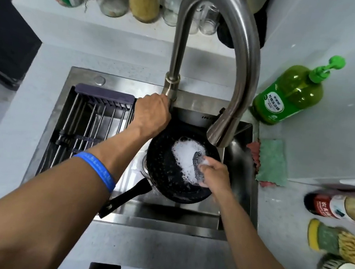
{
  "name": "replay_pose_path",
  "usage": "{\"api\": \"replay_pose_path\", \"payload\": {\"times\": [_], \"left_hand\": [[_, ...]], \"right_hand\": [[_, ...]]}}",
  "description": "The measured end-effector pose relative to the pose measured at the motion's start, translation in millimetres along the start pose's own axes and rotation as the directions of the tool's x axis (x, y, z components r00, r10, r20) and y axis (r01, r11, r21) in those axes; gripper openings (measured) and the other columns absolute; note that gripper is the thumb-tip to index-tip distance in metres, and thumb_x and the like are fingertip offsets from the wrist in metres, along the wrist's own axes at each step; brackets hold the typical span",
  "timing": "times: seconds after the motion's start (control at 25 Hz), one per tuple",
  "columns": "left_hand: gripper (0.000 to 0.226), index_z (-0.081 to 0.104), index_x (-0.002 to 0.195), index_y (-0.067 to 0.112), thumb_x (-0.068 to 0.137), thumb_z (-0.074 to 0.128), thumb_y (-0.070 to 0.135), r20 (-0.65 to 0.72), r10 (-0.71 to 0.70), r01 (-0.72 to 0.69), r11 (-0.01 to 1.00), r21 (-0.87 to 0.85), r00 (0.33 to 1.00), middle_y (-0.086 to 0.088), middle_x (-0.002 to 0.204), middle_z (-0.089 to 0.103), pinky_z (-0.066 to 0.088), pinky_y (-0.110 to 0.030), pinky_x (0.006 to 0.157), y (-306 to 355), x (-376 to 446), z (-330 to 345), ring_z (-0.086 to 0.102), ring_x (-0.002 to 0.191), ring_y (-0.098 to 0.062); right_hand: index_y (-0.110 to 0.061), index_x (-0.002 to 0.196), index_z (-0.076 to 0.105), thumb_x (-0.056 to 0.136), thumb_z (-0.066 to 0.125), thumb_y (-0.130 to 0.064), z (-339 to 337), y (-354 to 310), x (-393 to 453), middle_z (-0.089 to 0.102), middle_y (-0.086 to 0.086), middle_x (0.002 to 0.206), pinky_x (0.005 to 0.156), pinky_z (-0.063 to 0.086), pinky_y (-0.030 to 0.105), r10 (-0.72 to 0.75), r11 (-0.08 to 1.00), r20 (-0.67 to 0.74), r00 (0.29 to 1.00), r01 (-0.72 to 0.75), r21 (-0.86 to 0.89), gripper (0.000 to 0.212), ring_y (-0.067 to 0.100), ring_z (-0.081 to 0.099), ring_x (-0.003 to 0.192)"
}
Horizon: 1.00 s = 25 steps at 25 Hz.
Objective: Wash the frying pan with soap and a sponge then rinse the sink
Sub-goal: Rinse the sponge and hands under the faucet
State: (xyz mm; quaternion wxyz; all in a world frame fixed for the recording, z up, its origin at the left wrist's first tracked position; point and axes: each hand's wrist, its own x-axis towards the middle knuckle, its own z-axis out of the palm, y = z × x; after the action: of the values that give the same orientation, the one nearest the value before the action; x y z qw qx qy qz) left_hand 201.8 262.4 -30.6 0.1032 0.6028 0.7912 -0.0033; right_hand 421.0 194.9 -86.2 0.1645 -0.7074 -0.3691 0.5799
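Scrubbing: right hand (217,175) grip curled round sponge (204,161) on foamy frying pan (164,166), which sits in sink (238,162). Left hand (152,114) grip wraps faucet (215,39) base.

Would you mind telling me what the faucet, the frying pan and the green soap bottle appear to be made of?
The faucet looks like brushed stainless steel: a dull grey sheen with soft highlights. The frying pan seems to be dark-coated metal, possibly non-stick, matte black under the foam, with a black, likely plastic, handle. The soap bottle appears to be translucent green plastic with an opaque green pump.
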Motion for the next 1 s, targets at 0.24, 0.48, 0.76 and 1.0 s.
{"api": "replay_pose_path", "payload": {"times": [0.24, 0.48, 0.76, 1.0], "left_hand": [[0.051, 0.045, 0.138, 0.014, 0.089, 0.056, 0.023, 0.037, -0.035, 0.047, 0.917, -0.396, 0.999, -0.013, 0.123, 0.058, 0.047, -0.047, 0.096, -3, -61, 23, 0.055, 0.112, -0.033], [0.020, 0.070, 0.105, 0.023, 0.093, 0.055, 0.023, 0.182, -0.044, 0.178, 0.525, -0.832, 0.982, 0.006, 0.094, 0.073, 0.055, -0.037, 0.085, 31, -108, 77, 0.068, 0.086, -0.013], [0.036, 0.068, 0.114, 0.009, 0.101, 0.046, 0.035, 0.616, 0.040, 0.563, -0.455, -0.690, 0.787, -0.014, 0.109, 0.072, 0.053, -0.040, 0.090, 99, -82, 63, 0.067, 0.103, -0.030], [0.028, 0.063, 0.118, 0.010, 0.100, 0.048, 0.027, 0.678, 0.047, 0.506, -0.704, -0.499, 0.734, -0.011, 0.097, 0.068, 0.052, -0.030, 0.080, 97, -84, 66, 0.064, 0.089, -0.021]], "right_hand": [[-0.019, 0.113, 0.073, 0.099, 0.060, -0.017, 4, -14, 4, 0.072, -0.009, 0.100, 0.086, 0.057, 0.039, -0.058, 0.998, 0.000, 0.998, 0.058, -0.024, 0.019, 0.004, 0.060, 0.079], [-0.026, 0.077, 0.071, 0.093, 0.068, -0.020, 18, -24, 8, 0.075, -0.004, 0.079, 0.079, 0.058, 0.036, -0.144, 0.988, -0.118, 0.983, 0.150, 0.042, 0.017, 0.020, 0.072, 0.083], [-0.012, 0.078, 0.072, 0.089, 0.062, -0.031, 12, -25, -2, 0.070, 0.005, 0.071, 0.064, 0.055, 0.037, -0.266, 0.956, -0.226, 0.937, 0.287, 0.064, 0.024, 0.019, 0.065, 0.065], [-0.032, 0.111, 0.074, 0.085, 0.055, -0.054, 26, -38, -13, 0.074, -0.005, 0.108, 0.095, 0.052, 0.028, -0.259, 0.965, -0.004, 0.966, 0.259, 0.033, 0.040, 0.014, 0.068, 0.106]]}}
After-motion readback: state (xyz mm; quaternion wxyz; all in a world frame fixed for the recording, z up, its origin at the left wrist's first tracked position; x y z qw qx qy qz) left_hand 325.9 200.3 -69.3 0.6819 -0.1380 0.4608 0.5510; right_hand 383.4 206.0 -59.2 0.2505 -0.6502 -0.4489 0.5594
